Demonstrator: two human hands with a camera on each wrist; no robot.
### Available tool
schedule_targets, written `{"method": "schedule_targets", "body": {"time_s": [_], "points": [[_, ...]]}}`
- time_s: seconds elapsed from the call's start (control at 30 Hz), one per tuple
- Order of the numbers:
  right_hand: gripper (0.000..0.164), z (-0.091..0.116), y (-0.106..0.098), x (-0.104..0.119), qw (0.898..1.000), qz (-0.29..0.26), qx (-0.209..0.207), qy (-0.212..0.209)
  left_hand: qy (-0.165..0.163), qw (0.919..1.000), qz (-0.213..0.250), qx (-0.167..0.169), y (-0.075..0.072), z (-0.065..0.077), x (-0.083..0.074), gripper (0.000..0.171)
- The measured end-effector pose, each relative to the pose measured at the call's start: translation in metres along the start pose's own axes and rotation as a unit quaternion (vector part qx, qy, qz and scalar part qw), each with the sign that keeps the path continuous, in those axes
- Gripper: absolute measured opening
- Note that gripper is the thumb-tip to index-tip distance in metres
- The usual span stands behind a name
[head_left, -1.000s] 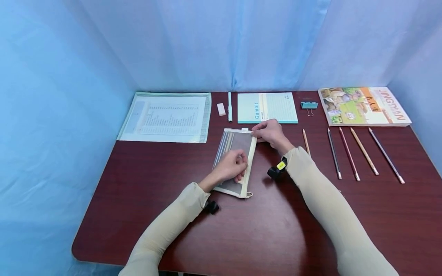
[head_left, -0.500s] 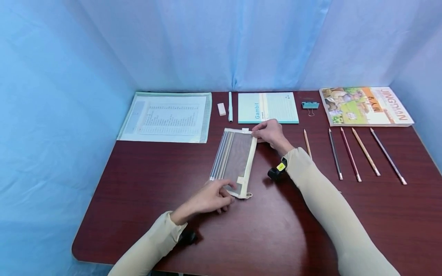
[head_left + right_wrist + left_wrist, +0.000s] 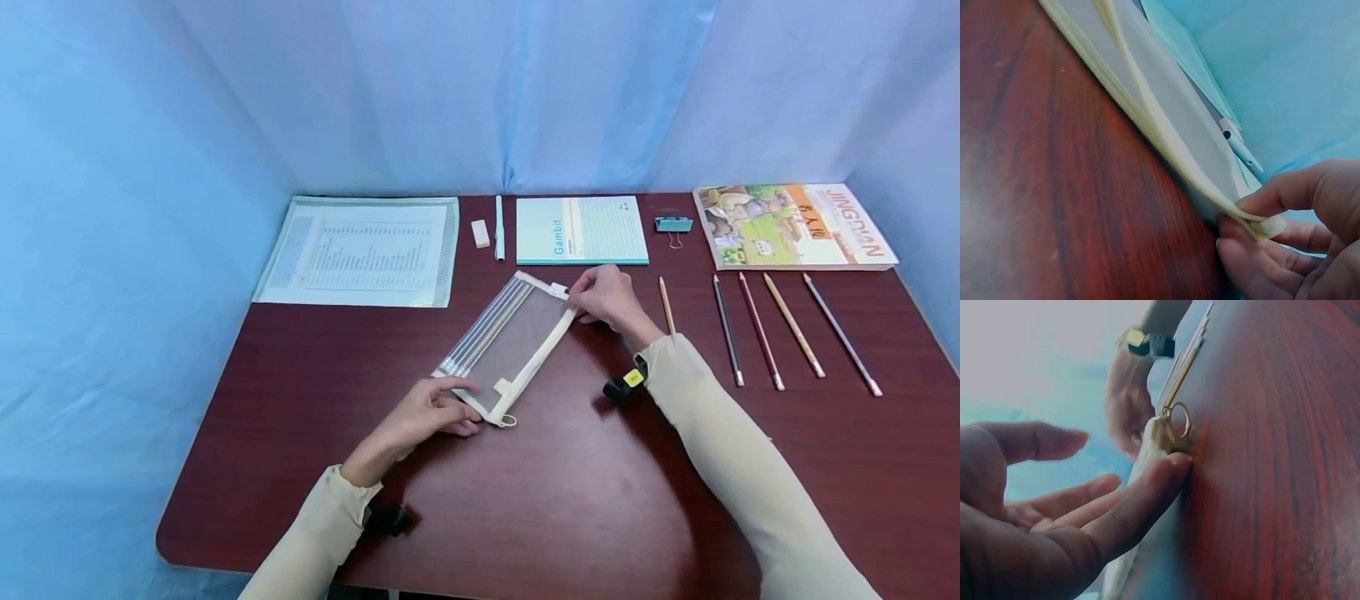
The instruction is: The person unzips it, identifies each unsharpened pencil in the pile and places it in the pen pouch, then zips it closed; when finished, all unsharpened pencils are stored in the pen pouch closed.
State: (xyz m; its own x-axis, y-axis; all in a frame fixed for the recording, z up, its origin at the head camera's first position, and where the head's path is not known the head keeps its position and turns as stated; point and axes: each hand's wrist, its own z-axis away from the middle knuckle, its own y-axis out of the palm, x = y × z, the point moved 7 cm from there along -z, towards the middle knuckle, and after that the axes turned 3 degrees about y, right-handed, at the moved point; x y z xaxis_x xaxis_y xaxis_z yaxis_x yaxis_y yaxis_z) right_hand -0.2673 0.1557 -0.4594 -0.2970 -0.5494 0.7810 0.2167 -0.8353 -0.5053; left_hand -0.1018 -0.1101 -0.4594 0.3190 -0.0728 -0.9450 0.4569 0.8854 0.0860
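Note:
A mesh zip pouch (image 3: 517, 337) with cream edging lies slantwise on the dark red table. Pale lengthwise stripes run down its left side; whether they are printed or lie inside I cannot tell. My right hand (image 3: 609, 298) pinches its far right corner between thumb and fingers. In the right wrist view, the two cream zip edges (image 3: 1166, 137) stand apart, with a gap between them. My left hand (image 3: 423, 417) is at the near end, its fingers touching the edge beside the metal ring (image 3: 1180, 420). In the left wrist view its thumb (image 3: 1054, 440) stands away from the pouch.
Behind the pouch lie an eraser (image 3: 480, 234), a pen (image 3: 499, 229), a notebook (image 3: 611, 233) and a binder clip (image 3: 673, 225). A document sleeve (image 3: 360, 250) is at left, a book (image 3: 795, 229) at right. Several pencils (image 3: 795, 325) lie in front of the book.
My left hand has drawn back from the pouch's middle to its near end. The pouch has turned, its far end going right and its near end left; my right hand has kept its pinch.

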Motion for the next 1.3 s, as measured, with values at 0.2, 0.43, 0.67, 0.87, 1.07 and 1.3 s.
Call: {"method": "schedule_targets", "body": {"time_s": [0.2, 0.43, 0.67, 0.87, 1.07, 1.3], "points": [[0.005, 0.015, -0.010, -0.002, 0.995, 0.092, -0.008, -0.025, 0.010, 0.9936, 0.083, -0.077, -0.021, -0.006, 0.001, 0.045], [0.008, 0.032, -0.017, -0.005, 0.982, 0.180, 0.000, -0.051, 0.025, 0.9868, 0.095, -0.128, -0.036, -0.021, -0.003, 0.041], [0.014, 0.041, -0.022, -0.004, 0.967, 0.246, 0.003, -0.063, 0.014, 0.9794, 0.099, -0.175, -0.048, -0.044, -0.004, 0.033], [0.016, 0.043, -0.023, -0.005, 0.965, 0.254, 0.013, -0.062, 0.017, 0.9789, 0.088, -0.184, -0.049, -0.063, -0.005, 0.029], [0.018, 0.043, -0.024, -0.005, 0.961, 0.267, -0.004, -0.069, 0.012, 0.9792, 0.103, -0.175, -0.048, -0.070, -0.005, 0.035], [0.024, 0.048, -0.031, -0.007, 0.955, 0.291, -0.022, -0.052, 0.008, 0.9824, 0.067, -0.174, -0.051, -0.078, -0.006, 0.033]]}}
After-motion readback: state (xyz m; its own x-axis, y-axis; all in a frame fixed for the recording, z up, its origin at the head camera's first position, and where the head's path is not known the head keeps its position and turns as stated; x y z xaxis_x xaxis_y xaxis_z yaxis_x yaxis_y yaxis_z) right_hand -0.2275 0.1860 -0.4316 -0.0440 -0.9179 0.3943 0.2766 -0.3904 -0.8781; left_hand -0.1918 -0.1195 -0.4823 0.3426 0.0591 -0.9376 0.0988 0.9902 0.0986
